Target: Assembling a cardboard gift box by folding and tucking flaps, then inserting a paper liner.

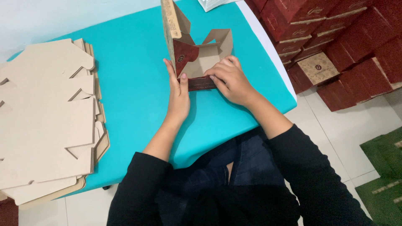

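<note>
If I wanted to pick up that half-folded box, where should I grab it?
Probably the tall standing flap of the half-folded box, pinched from above: it rises free over the table, while the left hand and right hand cover the low front wall.

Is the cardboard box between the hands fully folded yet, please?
Partly folded: the cardboard box has one side standing upright, its kraft inside open, front flap under the right hand.
</note>
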